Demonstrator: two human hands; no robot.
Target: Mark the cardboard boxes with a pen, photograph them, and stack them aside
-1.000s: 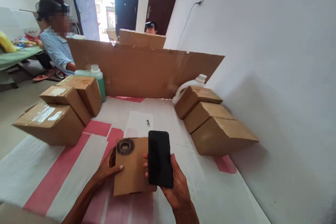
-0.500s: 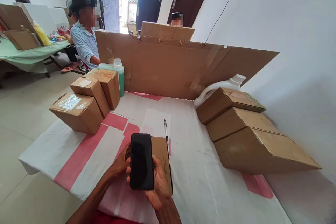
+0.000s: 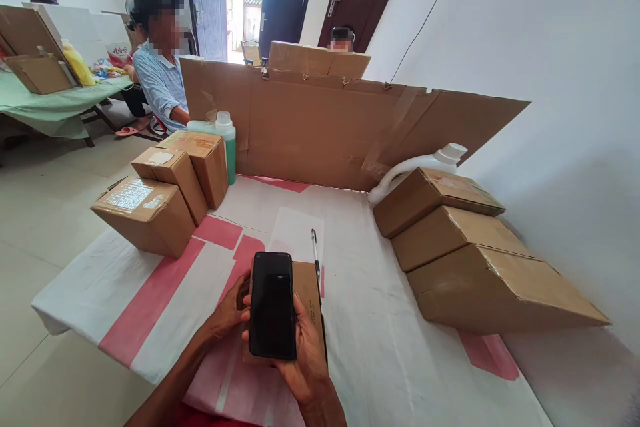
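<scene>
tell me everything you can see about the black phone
The phone is a flat black slab with rounded corners and a glossy, glass-like screen, dark apart from faint reflections. It is held lengthwise, screen facing the wearer, in the right hand, fingertips along its left edge and thumb by its right. It covers part of a cardboard box; whether they touch is unclear. Its back is hidden.

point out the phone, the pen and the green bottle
phone [image 3: 273,305]: head view, on the middle of its dark screen
pen [image 3: 315,253]: head view, on the middle of its barrel
green bottle [image 3: 231,159]: head view, on the side of its body, below the white cap
</scene>
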